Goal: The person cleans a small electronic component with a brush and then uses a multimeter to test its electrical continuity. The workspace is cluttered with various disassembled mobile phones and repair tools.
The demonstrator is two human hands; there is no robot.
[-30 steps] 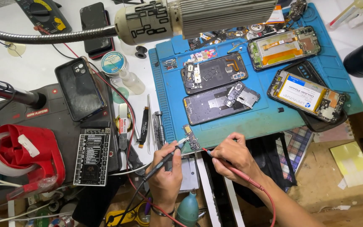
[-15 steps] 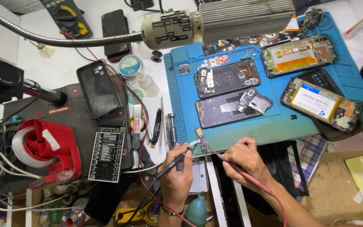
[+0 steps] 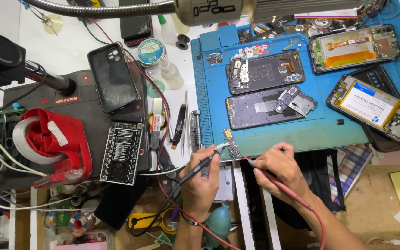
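— What is held, and where is the work placed?

— A black probe [image 3: 199, 167] is pinched in the closed grip of the left hand [image 3: 200, 183]; a red probe [image 3: 274, 183] is clasped in the closed grip of the right hand [image 3: 281, 170]. Both metal tips are brought to a small circuit board [image 3: 231, 143], which is laid at the near edge of the blue mat [image 3: 329, 134] on the tabletop.

— How is the board shaped and turned?

— It is seen as a narrow, flat strip studded with tiny components; its long axis is run away from the person, slightly tilted. The mat is rubbery and ribbed along its left edge. Two opened phones [image 3: 265, 71] with dark inner frames are set further back on it.
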